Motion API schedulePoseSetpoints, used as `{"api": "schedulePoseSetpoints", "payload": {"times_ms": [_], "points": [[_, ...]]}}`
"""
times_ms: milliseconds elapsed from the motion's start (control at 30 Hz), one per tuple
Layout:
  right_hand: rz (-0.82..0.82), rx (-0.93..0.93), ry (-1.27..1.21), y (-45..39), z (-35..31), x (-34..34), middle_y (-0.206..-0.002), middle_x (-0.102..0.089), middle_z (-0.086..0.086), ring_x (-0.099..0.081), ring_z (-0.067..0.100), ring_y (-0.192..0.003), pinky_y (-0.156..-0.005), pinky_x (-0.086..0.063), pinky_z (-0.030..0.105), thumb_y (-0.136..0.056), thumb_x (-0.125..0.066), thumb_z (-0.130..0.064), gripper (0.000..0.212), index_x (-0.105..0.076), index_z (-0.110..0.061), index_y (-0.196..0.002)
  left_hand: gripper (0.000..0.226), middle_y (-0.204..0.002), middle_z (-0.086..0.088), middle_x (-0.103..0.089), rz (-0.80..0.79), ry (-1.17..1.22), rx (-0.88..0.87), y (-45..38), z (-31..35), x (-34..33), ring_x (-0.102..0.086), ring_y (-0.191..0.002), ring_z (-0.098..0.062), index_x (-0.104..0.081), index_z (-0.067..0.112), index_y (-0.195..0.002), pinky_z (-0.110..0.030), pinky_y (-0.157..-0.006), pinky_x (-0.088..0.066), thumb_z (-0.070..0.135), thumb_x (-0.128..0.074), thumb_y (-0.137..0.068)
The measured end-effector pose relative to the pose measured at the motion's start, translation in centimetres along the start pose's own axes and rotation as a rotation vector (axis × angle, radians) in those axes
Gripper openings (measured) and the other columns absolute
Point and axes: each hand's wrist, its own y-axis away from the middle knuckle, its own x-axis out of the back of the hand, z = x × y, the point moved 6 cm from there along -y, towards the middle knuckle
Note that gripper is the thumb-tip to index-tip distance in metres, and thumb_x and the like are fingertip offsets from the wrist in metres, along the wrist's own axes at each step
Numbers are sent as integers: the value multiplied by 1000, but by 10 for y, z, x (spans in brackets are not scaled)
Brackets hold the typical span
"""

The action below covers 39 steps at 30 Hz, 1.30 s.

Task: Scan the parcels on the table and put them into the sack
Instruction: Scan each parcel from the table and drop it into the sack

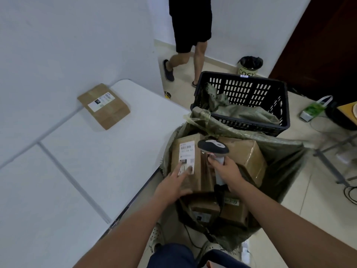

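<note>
An olive-green sack [286,163] stands open on the floor to the right of the white table [81,155], holding several brown cardboard parcels. My left hand [173,182] rests with spread fingers on the white label of the upright labelled parcel [186,151] inside the sack. My right hand [227,169] grips the handle of a grey and black barcode scanner [212,147], held over the sack above a large box [249,155]. One flat brown parcel [104,106] with a white label lies at the table's far corner by the wall.
A black plastic crate [249,89] with another green sack in it stands behind the sack. Another person's legs [193,51] are beyond it, near a small bin [250,66]. A green carton [313,109] and metal table legs [332,161] are at the right.
</note>
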Motion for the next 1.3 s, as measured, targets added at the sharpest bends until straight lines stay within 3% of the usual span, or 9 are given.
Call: {"api": "schedulePoseSetpoints", "payload": {"times_ms": [133, 333, 433, 667, 933, 1000, 1100, 1200, 1300], "points": [[-18, 45, -25, 7, -5, 9, -98, -71, -1, -67, 16, -93, -67, -49, 27, -93, -65, -35, 20, -61, -23, -108, 76, -165, 12, 5, 126, -8, 2, -10, 30, 10, -8, -151, -28, 6, 52, -150, -56, -110, -38, 66, -41, -93], [-29, 50, -30, 17, -1, 21, -90, -71, 6, -68, 18, -79, -67, -53, 27, -94, -64, -25, 6, -62, -19, -96, 115, -161, 13, 21, 13, 39, 45, -17, 7, -9, 9, -150, -36, 24, 65, -138, -63, -118, -16, 41, -73, -82], [-37, 35, -47, 18, 10, 24, -90, -72, 14, -69, 21, -76, -74, -58, 36, -94, -65, -22, 14, -64, -11, -101, 112, -162, 8, 23, 41, -2, 148, -6, 0, -11, 9, -150, -38, 17, 53, -147, -62, -120, -4, 39, -73, -82], [-62, 16, -37, 21, 26, 22, -88, -72, 13, -67, 18, -69, -57, -51, 22, -94, -65, -21, 11, -64, -11, -98, 98, -164, -8, 15, 16, -136, 290, 15, -6, -18, 17, -149, -34, 6, 31, -156, -60, -119, 3, 39, -64, -87], [-140, -5, -1, 24, 37, 1, -93, -73, 9, -71, 21, -81, -82, -59, 41, -93, -66, -24, 15, -65, -15, -104, 95, -158, -6, 32, 101, 180, 424, 22, -9, -35, 16, -146, -46, 7, 38, -154, -59, -120, -2, 38, -63, -91], [-164, -11, 5, 23, 37, -5, -96, -72, 5, -71, 19, -86, -77, -59, 36, -93, -66, -27, 17, -64, -19, -108, 87, -160, -13, 24, 138, 339, 481, 25, -11, -39, 5, -147, -46, 0, 33, -156, -53, -122, -10, 30, -60, -93], [-203, -21, 11, 25, 33, -18, -102, -70, 0, -68, 17, -94, -68, -55, 26, -92, -67, -31, 20, -61, -25, -110, 73, -159, -17, -16, 179, 633, 539, 24, -19, -47, -27, -143, -36, -17, 15, -156, -44, -118, -27, 5, -50, -92], [-234, -38, 5, 23, 31, -28, -109, -70, -3, -65, 19, -103, -88, -57, 43, -89, -70, -38, 29, -63, -27, -114, 54, -137, -11, -55, 315, 838, 673, 29, -36, -45, -52, -124, -32, -47, 11, -140, -44, -108, -42, 8, -45, -87], [-231, -45, 22, 22, 28, -31, -108, -70, -3, -65, 20, -103, -95, -54, 48, -90, -68, -37, 30, -63, -25, -118, 26, -114, -8, -65, 445, 1027, 828, 34, -56, -42, -58, -107, -27, -56, 11, -116, -42, -102, -46, 18, -58, -91]]}}
